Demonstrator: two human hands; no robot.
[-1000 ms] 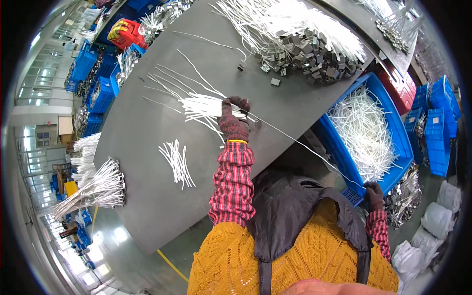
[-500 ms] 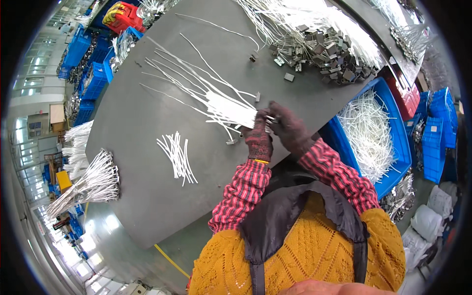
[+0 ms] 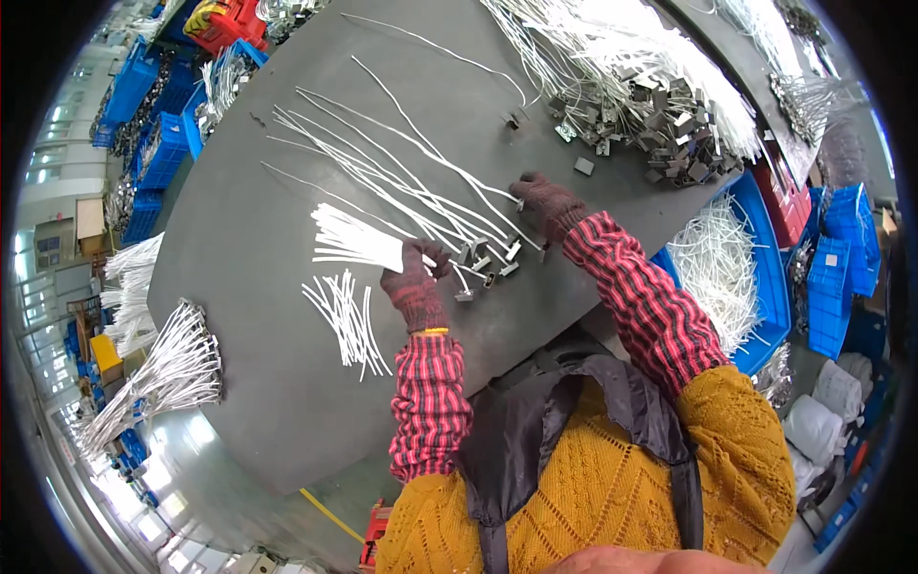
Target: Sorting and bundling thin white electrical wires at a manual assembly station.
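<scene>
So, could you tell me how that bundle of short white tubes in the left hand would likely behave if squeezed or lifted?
The bundle of short white tubes probably feels light. The tubes stay straight past the left hand, so they seem fairly stiff. Loosely gripped, smooth ones might slide out.

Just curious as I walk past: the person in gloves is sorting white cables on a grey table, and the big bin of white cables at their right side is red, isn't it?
Not quite. The bin of white cables at the person's right side is blue, not red, as the head view shows. The rest holds: both gloved hands, left hand and right hand, work among white cables on the grey table.
</scene>
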